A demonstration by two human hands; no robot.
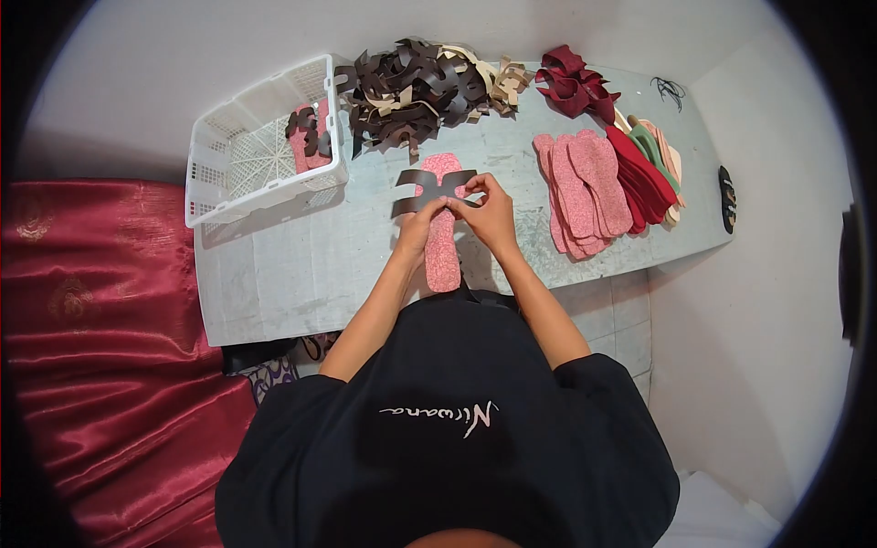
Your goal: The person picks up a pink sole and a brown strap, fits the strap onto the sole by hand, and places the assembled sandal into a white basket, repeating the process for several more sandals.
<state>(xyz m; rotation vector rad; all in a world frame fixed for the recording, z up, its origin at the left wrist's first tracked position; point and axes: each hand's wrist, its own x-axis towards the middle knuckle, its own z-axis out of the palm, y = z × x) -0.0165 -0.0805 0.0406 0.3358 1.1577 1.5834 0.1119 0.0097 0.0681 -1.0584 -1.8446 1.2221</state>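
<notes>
In front of my body is a pink speckled shoe insole (443,260), its long axis pointing away from me. Across its far half lies a dark brown sandal strap (423,195), a flat cut piece with several tabs sticking out to the sides. My left hand (419,230) is closed at the strap's near edge, thumb on top, the other fingers mostly hidden under it. My right hand (488,216) pinches the strap's right side, with thumb and forefinger bent together. Pink shows through the gaps between the tabs.
A white plastic basket (265,198) at the left holds pink insoles with dark straps. Behind lies a heap of brown and beige straps (411,87). At the right are stacked pink insoles (585,196), red insoles (644,178) and dark red pieces (574,82), plus a black sandal (727,199).
</notes>
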